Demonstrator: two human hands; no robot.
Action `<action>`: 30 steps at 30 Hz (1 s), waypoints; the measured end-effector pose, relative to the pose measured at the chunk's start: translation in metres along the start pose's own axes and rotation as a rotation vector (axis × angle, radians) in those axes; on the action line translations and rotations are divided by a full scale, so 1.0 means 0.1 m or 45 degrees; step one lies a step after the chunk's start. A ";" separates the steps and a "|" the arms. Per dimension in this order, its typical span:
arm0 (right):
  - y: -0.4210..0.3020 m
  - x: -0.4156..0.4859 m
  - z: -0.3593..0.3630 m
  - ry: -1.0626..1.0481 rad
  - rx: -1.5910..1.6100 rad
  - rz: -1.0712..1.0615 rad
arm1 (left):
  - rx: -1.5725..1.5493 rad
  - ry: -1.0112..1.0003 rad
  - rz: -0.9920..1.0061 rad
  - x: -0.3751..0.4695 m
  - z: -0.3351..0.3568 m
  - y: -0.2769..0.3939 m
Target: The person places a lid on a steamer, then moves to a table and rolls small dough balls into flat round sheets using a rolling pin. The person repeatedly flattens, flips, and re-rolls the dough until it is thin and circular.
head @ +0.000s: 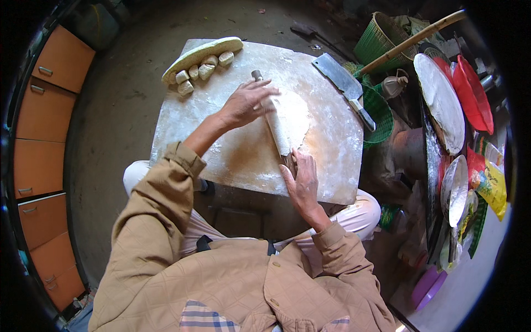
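A thin sheet of dough (295, 118) lies on the floured board (244, 170), its left side wrapped around a wooden rolling pin (257, 75). The pin slants from the far middle of the board towards me. My right hand (303, 176) holds the near end of the pin, with thumb and fingers on either side. Over the upper part of the wrapped dough is my left hand (251, 101), slightly blurred, fingers apart. Whether its fingertips touch the dough I cannot tell. Several dough lumps (206, 71) sit at the far left, beside a long flat dough piece (203, 54).
A cleaver (340, 79) lies at the board's right edge, its handle overhanging a green basket (381, 120). Further right are a long wooden stick (415, 39), a stack of round white flatbreads (439, 99), a red bowl (473, 93) and a metal ladle (456, 189). Orange cabinets (41, 162) line the left.
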State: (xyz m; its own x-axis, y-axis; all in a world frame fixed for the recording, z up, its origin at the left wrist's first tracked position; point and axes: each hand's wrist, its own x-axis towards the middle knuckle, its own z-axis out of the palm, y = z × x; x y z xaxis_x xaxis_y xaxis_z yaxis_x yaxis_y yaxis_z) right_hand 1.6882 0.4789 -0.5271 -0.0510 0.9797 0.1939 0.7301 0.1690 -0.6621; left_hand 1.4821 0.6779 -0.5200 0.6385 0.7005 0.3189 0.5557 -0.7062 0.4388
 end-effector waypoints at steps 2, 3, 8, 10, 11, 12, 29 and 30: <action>-0.02 0.05 0.03 0.001 -0.025 -0.036 | 0.217 -0.202 0.142 -0.05 0.05 -0.13; 0.02 0.06 0.04 -0.018 -0.046 -0.058 | 0.325 -0.310 0.212 -0.08 0.03 -0.15; 0.43 0.07 -0.28 -0.151 -0.220 -0.138 | 0.195 -0.212 0.235 -0.42 0.13 -0.13; 0.53 0.01 -0.52 -0.171 -0.324 -0.129 | 0.046 -0.151 0.131 -0.67 0.18 0.14; 0.52 -0.02 -0.64 -0.162 -0.382 -0.083 | 0.015 -0.106 0.105 -0.76 0.19 0.29; 0.50 -0.06 -0.72 -0.159 -0.441 -0.039 | 0.041 -0.044 0.117 -0.81 0.20 0.42; 1.54 0.71 -0.19 0.123 -0.691 0.038 | -0.812 -0.335 -0.958 -0.35 -0.76 -0.04; 1.42 0.90 -0.06 0.097 -0.649 0.021 | -0.880 -0.247 -0.952 -0.31 -0.88 -0.05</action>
State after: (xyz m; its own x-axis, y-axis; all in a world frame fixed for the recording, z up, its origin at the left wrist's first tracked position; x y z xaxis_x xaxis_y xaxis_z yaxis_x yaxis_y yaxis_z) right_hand 1.7918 0.5905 -0.5990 -0.0010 0.9680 0.2509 0.9708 0.0611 -0.2319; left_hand 1.4128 0.6687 -0.4583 0.3652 0.8638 -0.3470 0.4575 0.1580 0.8750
